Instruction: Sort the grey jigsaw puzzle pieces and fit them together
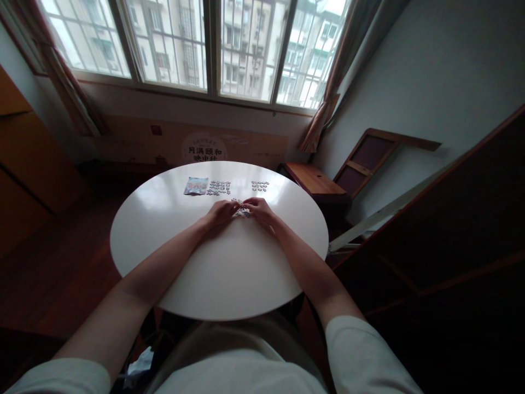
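Observation:
My left hand point(223, 210) and my right hand point(259, 209) meet over the far half of the white round table, their fingertips nearly touching. Both have bent, pinched fingers at a small cluster of jigsaw puzzle pieces point(241, 213), part of which my fingers cover. A piece appears to sit between the fingertips, too small to see in detail. Beyond my left hand, several rows of jigsaw pieces point(220, 187) lie spread out. Another smaller group of pieces point(260, 186) lies past my right hand. Left of the rows is a colourful picture sheet point(196, 186).
The glossy white table point(229, 273) has a rounded edge close to my body. A wooden bench point(314, 179) stands behind it at the right, near a leaning wooden frame point(367, 156). Barred windows point(176, 44) and curtains point(68, 82) line the far wall.

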Demonstrator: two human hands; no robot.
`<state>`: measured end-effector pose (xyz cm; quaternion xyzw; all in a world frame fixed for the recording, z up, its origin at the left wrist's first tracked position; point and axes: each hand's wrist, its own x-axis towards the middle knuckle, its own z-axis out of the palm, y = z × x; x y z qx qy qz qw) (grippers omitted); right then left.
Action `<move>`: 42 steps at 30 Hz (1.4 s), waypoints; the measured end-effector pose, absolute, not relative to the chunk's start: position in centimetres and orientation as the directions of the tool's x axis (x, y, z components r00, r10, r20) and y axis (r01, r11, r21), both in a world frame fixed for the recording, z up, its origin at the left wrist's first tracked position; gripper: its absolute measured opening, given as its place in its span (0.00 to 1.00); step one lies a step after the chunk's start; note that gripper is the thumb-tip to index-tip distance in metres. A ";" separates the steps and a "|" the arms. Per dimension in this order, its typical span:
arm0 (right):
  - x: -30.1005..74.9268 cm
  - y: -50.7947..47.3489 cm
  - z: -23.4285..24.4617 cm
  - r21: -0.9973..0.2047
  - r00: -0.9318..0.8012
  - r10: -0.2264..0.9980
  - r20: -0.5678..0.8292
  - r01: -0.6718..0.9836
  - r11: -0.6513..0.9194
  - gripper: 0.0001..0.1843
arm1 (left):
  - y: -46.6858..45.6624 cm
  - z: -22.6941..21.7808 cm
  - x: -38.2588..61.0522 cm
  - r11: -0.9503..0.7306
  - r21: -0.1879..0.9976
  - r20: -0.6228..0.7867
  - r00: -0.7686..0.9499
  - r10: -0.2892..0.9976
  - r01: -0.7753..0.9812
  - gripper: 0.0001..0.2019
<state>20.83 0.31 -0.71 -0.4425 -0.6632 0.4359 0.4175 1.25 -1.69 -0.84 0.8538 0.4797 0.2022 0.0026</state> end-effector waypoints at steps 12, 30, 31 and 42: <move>20.6 0.0 -0.8 -0.945 -0.258 0.948 0.187 0.218 0.245 0.10 | -1.5 -1.0 1.3 -0.485 0.195 0.354 0.400 0.846 0.853 0.19; 20.7 1.0 -2.0 -0.938 -0.272 0.942 0.199 0.224 0.263 0.12 | -1.3 -1.4 1.3 -0.512 0.214 0.358 0.421 0.834 0.832 0.18; 20.7 1.0 -2.0 -0.941 -0.271 0.942 0.196 0.220 0.259 0.12 | -1.3 -1.4 1.3 -0.513 0.218 0.359 0.421 0.833 0.830 0.18; 20.5 0.6 -1.4 -0.935 -0.263 0.945 0.195 0.241 0.261 0.14 | -1.3 -1.3 1.3 -0.504 0.243 0.341 0.414 0.844 0.829 0.16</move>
